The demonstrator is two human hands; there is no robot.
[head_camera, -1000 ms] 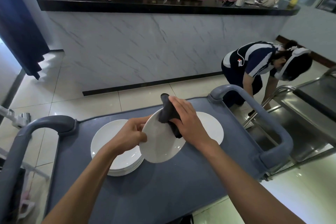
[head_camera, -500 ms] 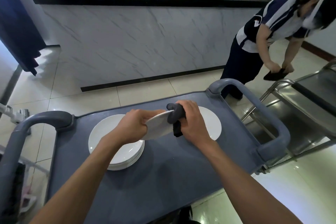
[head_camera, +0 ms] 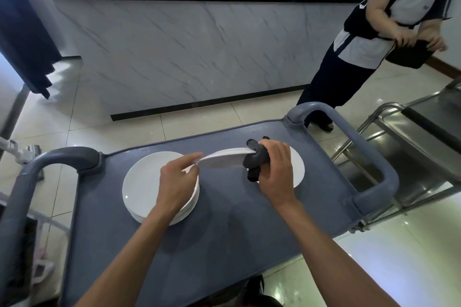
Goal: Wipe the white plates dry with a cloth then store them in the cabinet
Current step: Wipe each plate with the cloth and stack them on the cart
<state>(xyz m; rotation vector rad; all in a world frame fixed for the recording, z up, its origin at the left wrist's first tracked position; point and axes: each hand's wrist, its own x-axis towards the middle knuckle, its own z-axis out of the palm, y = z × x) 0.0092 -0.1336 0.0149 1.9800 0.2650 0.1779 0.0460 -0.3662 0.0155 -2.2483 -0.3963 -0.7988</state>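
I hold one white plate [head_camera: 222, 158] nearly flat above the grey cart top [head_camera: 224, 237]. My left hand [head_camera: 178, 182] pinches its left rim. At the plate's right rim my right hand [head_camera: 275, 169] grips a dark cloth [head_camera: 255, 161], which is wrapped over the edge. A stack of white plates [head_camera: 144, 187] sits on the cart under my left hand. Another white plate [head_camera: 298, 169] lies on the cart beneath my right hand, mostly hidden by it.
The cart has grey handles on the left [head_camera: 50, 159] and right [head_camera: 361, 147]. A steel trolley [head_camera: 424, 137] stands to the right. A person [head_camera: 374, 40] stands at the far right holding a dark cloth. A marble-fronted bar counter [head_camera: 189, 47] lies ahead.
The plate has tipped from facing me to nearly flat and edge-on. My right hand with the cloth has slid to the plate's right rim. The person at the right has straightened up.
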